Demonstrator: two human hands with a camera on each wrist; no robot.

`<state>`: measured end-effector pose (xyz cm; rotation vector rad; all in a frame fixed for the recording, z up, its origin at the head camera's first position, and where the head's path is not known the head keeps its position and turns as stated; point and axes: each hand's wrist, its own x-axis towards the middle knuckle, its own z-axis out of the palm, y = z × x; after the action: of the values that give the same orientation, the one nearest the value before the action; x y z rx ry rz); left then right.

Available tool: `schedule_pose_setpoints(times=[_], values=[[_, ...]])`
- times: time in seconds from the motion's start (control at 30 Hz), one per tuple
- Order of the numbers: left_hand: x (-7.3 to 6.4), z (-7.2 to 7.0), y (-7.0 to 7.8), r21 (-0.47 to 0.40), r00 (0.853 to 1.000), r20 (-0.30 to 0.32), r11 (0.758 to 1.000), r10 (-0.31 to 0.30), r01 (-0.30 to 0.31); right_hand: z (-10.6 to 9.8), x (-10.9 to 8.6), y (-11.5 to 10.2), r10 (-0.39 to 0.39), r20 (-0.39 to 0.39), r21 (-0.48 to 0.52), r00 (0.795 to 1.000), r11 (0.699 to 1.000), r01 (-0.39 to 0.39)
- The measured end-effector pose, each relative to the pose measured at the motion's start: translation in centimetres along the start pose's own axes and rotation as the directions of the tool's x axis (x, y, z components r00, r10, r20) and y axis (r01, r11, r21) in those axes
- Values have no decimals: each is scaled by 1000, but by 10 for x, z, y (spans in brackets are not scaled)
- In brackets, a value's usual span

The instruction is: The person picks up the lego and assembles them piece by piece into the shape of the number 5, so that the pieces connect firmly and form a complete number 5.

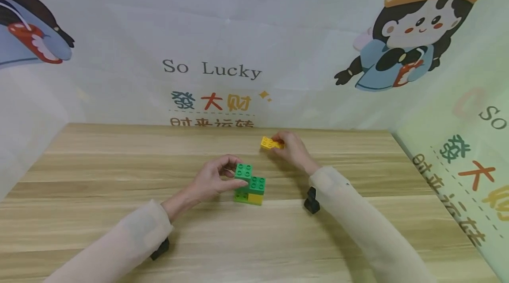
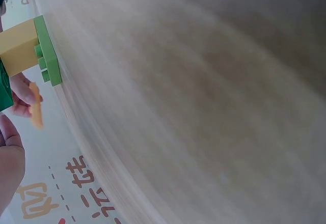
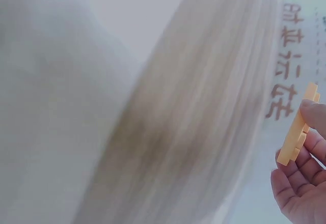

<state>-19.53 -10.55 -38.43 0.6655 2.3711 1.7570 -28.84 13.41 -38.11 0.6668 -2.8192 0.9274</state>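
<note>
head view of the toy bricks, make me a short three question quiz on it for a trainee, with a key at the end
1. Which hand's grip holds the thin yellow toy brick?
2. True or false: the thin yellow toy brick is fitted onto the brick stack.
3. The uppermost brick of the brick stack is:
A) red
B) green
C) blue

Key:
1. The right hand.
2. False; it is held apart from the brick stack.
3. B
</note>
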Motion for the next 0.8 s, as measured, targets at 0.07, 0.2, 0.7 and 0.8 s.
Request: schedule_pose_setpoints(times=[0.07, 0.2, 0.7, 0.8], values=[[0, 0, 0, 3, 1000, -2, 1000, 4, -4, -1, -5, -3, -18, -11, 18, 1000, 1000, 19], [0, 0, 0, 6, 1000, -4, 1000, 12, -12, -4, -17, -12, -50, -38, 44, 998, 998, 51], [1, -1, 1, 9, 1000, 10, 1000, 21, -21, -19, -66, -55, -196, -79, 193, 977, 959, 208], [1, -1, 0, 10, 1000, 10, 1000, 29, -29, -19, -71, -61, -233, -78, 206, 969, 947, 245]])
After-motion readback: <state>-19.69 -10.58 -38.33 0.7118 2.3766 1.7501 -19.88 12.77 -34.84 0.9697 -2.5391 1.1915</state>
